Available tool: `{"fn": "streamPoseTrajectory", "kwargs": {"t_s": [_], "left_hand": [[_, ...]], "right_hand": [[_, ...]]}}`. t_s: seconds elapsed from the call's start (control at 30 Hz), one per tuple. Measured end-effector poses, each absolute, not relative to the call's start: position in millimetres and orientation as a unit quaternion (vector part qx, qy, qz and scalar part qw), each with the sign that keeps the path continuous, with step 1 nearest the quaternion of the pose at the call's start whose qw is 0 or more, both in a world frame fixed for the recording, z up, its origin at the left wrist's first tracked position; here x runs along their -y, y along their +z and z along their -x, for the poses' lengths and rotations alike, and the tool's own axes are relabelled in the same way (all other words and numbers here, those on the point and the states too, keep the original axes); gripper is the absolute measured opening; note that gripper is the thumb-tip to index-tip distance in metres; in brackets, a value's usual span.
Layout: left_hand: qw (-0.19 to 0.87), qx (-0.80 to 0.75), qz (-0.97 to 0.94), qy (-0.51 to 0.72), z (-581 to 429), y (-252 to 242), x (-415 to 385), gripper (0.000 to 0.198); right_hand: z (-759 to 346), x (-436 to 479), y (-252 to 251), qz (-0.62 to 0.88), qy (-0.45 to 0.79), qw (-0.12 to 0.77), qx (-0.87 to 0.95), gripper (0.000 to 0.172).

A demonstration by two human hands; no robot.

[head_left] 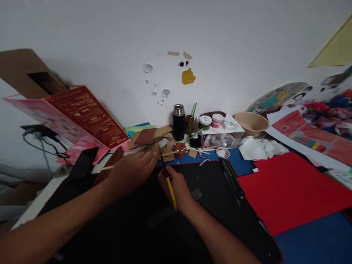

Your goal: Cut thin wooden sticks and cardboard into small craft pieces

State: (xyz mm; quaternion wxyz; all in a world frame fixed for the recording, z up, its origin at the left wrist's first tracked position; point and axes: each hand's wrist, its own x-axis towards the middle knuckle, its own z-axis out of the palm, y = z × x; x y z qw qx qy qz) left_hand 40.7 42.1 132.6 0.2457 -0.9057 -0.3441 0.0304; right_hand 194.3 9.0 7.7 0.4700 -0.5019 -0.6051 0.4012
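Head view: left hand (134, 168), fingers curled, is holding a pale stick (106, 168); right hand (178, 187) is gripping a yellow-handled tool (171, 191), tip just beyond left fingertips; work seemingly under way, no finished piece showing.

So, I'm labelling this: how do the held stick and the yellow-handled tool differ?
The stick pokes out from the left hand; the tool sits in the right hand. The stick is pale; the tool has a yellow handle and dark front end. The stick runs mostly sideways; the tool slants forward. Both are long and slender.
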Motion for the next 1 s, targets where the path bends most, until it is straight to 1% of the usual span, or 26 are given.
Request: {"fn": "streamPoseTrajectory", "kwargs": {"t_s": [0.07, 0.13, 0.2, 0.33, 0.4, 0.47, 0.57, 0.7, 0.77, 0.8, 0.87, 0.9, 0.97, 1.0], "left_hand": [[0.265, 0.344, 0.901, 0.008, -45, 129, -41, 0.039], [0.255, 0.348, 0.902, 0.002, -49, 129, -41, 0.037], [0.210, 0.354, 0.911, 0.017, -53, 134, -44, 0.034], [0.072, 0.425, 0.901, 0.053, -52, 149, -54, 0.025], [-0.009, 0.456, 0.889, 0.037, -48, 155, -60, 0.025], [-0.100, 0.461, 0.881, 0.013, -41, 158, -66, 0.031], [-0.255, 0.462, 0.849, -0.010, -28, 158, -74, 0.035], [-0.529, 0.490, 0.693, 0.006, -14, 150, -79, 0.047], [-0.626, 0.489, 0.607, 0.018, -9, 144, -80, 0.052], [-0.652, 0.485, 0.583, 0.021, -7, 143, -79, 0.053], [-0.654, 0.479, 0.585, 0.020, -7, 143, -78, 0.055], [-0.631, 0.478, 0.612, 0.017, -9, 144, -76, 0.055], [-0.529, 0.475, 0.703, 0.001, -13, 151, -73, 0.051], [-0.451, 0.473, 0.757, -0.007, -16, 154, -70, 0.047]], "right_hand": [[-197, -9, 12, 0.497, 0.414, 0.468, 0.602, 0.022], [-199, -8, 18, 0.496, 0.416, 0.467, 0.603, 0.024], [-201, -8, 21, 0.505, 0.406, 0.465, 0.604, 0.026], [-199, -6, 22, 0.524, 0.380, 0.447, 0.617, 0.027], [-197, -5, 20, 0.525, 0.368, 0.440, 0.628, 0.026], [-195, -4, 18, 0.521, 0.357, 0.436, 0.641, 0.024], [-192, -2, 17, 0.519, 0.340, 0.425, 0.659, 0.021], [-191, 2, 17, 0.514, 0.327, 0.412, 0.678, 0.020], [-191, 4, 18, 0.505, 0.323, 0.410, 0.687, 0.021], [-192, 5, 19, 0.502, 0.323, 0.408, 0.691, 0.021], [-193, 5, 18, 0.500, 0.325, 0.406, 0.693, 0.021], [-193, 5, 18, 0.500, 0.326, 0.406, 0.693, 0.020], [-194, 3, 18, 0.500, 0.330, 0.408, 0.689, 0.019], [-195, 2, 18, 0.499, 0.334, 0.410, 0.686, 0.018]]}}
